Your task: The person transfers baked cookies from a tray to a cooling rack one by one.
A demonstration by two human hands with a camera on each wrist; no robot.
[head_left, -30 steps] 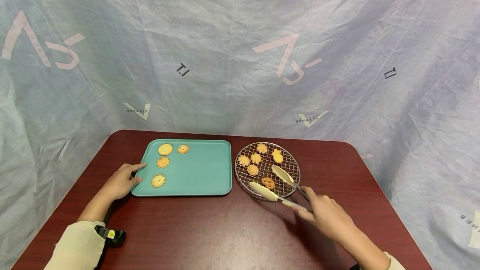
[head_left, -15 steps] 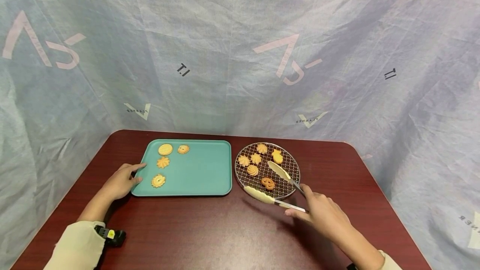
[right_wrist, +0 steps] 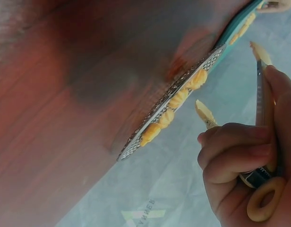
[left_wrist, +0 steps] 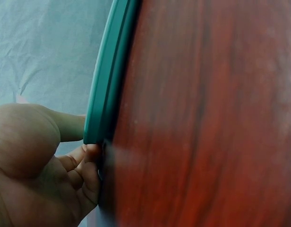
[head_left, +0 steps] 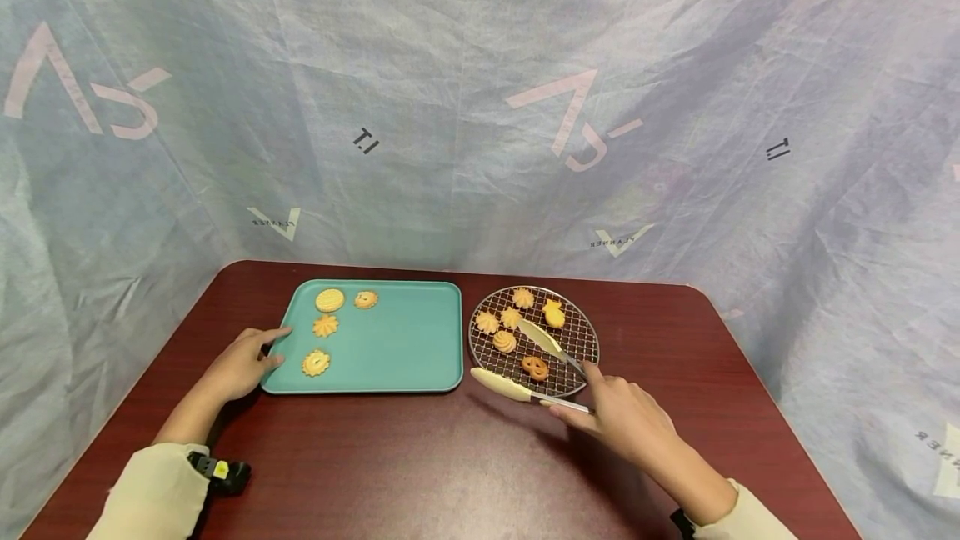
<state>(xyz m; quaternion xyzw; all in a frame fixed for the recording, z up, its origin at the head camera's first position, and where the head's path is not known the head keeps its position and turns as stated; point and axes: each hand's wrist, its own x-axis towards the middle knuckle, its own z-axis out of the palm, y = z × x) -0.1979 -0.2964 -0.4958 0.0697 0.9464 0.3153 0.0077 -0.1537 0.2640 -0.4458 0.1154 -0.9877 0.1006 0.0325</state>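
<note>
Well, the left hand (head_left: 243,365) pinched the tray (head_left: 408,340) at nine o'clock; the right hand (head_left: 628,415), at four o'clock of the rack (head_left: 581,337), held spread tongs (head_left: 517,390).

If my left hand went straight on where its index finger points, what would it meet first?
Probably the star-shaped cookie on the teal tray: it lies ahead of the left hand in the head view, though height is hard to judge.
</note>
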